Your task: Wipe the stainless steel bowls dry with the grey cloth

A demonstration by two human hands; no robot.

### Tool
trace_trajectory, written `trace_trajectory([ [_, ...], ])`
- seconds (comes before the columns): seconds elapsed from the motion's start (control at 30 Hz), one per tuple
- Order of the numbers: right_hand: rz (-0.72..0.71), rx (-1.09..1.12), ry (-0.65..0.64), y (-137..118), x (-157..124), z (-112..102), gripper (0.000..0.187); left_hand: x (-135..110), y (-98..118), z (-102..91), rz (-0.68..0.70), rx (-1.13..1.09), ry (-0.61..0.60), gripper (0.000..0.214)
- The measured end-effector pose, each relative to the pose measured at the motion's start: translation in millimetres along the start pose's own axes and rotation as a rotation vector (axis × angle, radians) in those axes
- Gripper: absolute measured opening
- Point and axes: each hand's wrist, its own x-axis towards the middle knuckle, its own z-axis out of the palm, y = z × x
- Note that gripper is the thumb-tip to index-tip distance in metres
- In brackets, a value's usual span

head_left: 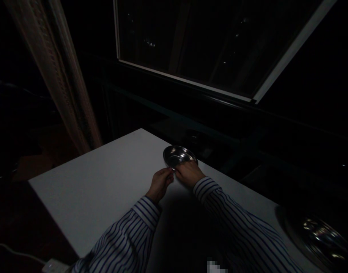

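A shiny metal bowl (pixel 176 153) stands on the white table (pixel 105 178), close to its far edge. My left hand (pixel 160 184) is just in front of the bowl, its thumb and fingertips pinched together on something too small and dark to name. Right beside it, my right hand (pixel 188 173) covers the near right part of the bowl's rim. Its fingers are curled and the thumb side meets the left fingertips. Whether the right fingers also grip the rim is hidden. Both arms wear striped sleeves.
Another shiny metal vessel (pixel 322 239) stands at the lower right by the right sleeve. A white power strip (pixel 55 266) with a cable lies at the lower left. A curtain (pixel 60 72) hangs at the left, and a dark framed window (pixel 185 41) is behind the table. The room is dim.
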Motion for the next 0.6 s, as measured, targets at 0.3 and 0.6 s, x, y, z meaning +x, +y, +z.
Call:
trace_trajectory([
  [0.3,-0.008,-0.029,0.027,-2.5,0.3,1.9,0.029,2.4,-1.5,-0.8,0.046,0.05,0.01,0.021],
  [0.6,-0.007,-0.038,0.093,-1.5,1.0,0.1,0.03,3.8,2.2,-7.9,0.231,0.33,0.178,0.027],
])
